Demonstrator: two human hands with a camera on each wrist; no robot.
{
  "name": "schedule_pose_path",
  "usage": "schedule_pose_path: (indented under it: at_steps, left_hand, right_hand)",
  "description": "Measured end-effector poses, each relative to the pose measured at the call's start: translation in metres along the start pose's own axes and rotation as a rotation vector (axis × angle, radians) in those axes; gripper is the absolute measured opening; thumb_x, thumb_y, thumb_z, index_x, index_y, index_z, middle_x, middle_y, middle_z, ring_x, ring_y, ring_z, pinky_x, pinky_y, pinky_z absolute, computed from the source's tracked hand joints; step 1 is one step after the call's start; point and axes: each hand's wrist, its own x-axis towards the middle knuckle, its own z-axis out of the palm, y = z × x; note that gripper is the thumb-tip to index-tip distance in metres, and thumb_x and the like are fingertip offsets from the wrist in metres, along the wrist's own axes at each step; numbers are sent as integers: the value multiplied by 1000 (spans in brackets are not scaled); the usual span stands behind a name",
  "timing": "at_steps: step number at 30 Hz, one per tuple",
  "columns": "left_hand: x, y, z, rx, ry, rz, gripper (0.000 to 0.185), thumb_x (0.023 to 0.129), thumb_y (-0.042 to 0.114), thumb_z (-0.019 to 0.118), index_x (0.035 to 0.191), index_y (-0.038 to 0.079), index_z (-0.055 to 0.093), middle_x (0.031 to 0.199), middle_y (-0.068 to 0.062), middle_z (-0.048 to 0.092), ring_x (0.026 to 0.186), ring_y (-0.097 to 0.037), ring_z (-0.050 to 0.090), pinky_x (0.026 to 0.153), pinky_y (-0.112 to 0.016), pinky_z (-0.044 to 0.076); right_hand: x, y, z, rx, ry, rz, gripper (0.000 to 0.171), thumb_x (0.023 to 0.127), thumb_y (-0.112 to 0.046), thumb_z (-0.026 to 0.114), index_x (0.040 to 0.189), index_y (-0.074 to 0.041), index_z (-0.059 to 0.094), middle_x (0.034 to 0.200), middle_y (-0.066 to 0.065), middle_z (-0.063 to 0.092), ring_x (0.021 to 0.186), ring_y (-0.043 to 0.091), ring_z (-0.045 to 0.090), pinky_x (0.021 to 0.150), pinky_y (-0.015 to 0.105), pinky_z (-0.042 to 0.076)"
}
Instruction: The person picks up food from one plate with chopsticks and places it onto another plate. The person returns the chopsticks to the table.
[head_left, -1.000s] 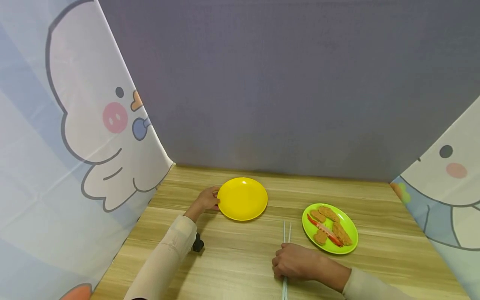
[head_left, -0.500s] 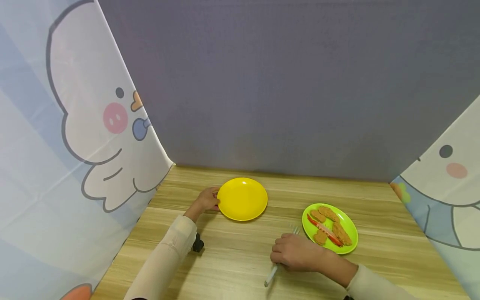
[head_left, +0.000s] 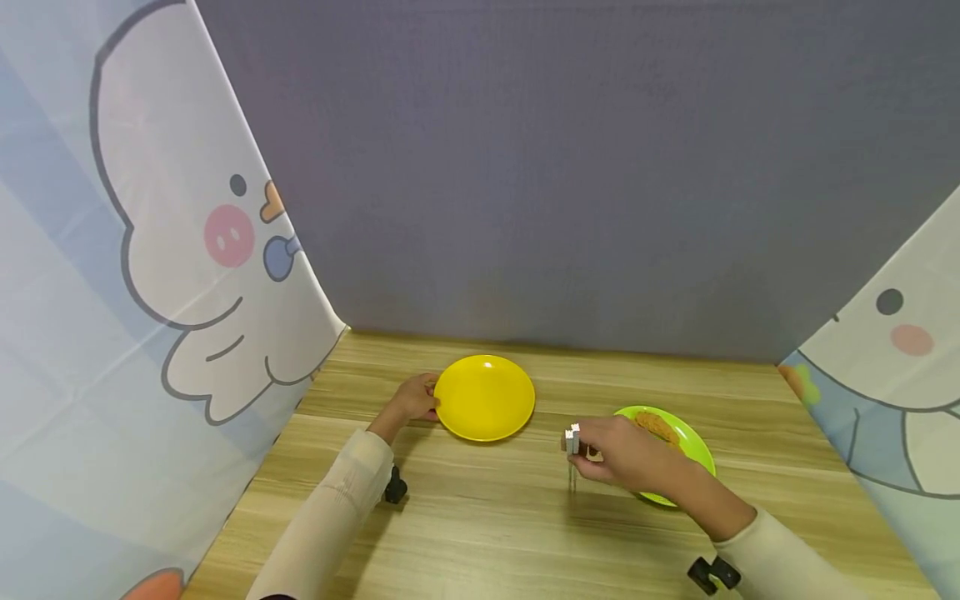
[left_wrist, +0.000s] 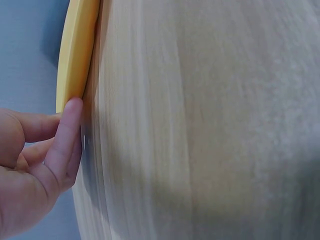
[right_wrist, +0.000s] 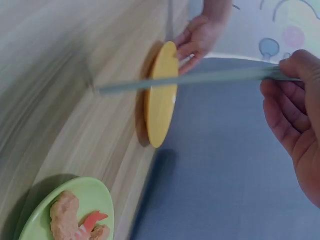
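Note:
My left hand (head_left: 412, 398) pinches the left rim of a round yellow plate (head_left: 486, 398), which lies on the table. In the left wrist view the thumb and fingers (left_wrist: 70, 117) meet at the plate's edge (left_wrist: 77, 50). My right hand (head_left: 618, 450) holds a pair of pale chopsticks (head_left: 572, 442) near their thick upper ends. They stand about upright, tips down at the wood, to the left of a green plate (head_left: 701, 454). On that plate are brown fried pieces (right_wrist: 65, 212) and a red-and-white crab-leg-like piece (right_wrist: 92, 220); the right hand partly hides them in the head view.
The wooden table (head_left: 465, 533) runs back to a grey wall panel (head_left: 525, 183). Cartoon-printed cloths (head_left: 187, 250) flank it on both sides. A black strap clip (head_left: 714, 575) shows at the right sleeve, another (head_left: 395, 486) at the left.
My right hand has lifted the chopsticks, turned them from lying flat to upright, and moved away from me, now covering part of the green plate. The left hand and yellow plate stay put.

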Motion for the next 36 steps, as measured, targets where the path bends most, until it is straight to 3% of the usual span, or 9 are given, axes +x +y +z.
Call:
schedule_pose_path:
  at_steps: [5,12,19,27,36]
  left_hand:
    - [-2,3,0,1,2,-1,58,91,-9,61,148,0,49,114,-19,61,76,-19,71,67,-33,66]
    - [-3,5,1,6,2,2,58,91,-9,62,147,0,50,111,-18,59,73,-18,70,66,-32,66]
    - [-3,4,1,19,8,-1,58,91,-9,62,147,1,50,109,-17,59,73,-18,70,65,-32,66]
    - [-3,4,0,33,12,4,56,92,-8,62,146,1,51,110,-18,59,77,-20,71,66,-32,66]
    - [-5,5,0,16,4,10,57,92,-9,61,147,1,50,109,-17,59,78,-21,72,66,-32,66]
  right_hand:
    - [-3,2,-5,159,21,154,24,88,-4,77,90,-24,62,78,-15,62,68,-10,51,55,11,50]
    - [-10,6,-4,184,-19,276,21,88,-8,77,88,-26,65,77,-17,63,67,-10,55,55,17,54]
    - [-7,10,-5,268,-90,254,24,87,-6,74,85,-23,57,72,-16,59,67,-10,59,56,17,56]
    - [-3,13,3,383,-177,250,27,86,-1,71,79,-22,55,64,-14,46,54,-11,31,45,9,30]
    - [-1,10,4,360,-223,299,29,86,-7,75,75,-24,54,63,-18,42,55,-10,34,47,10,31]
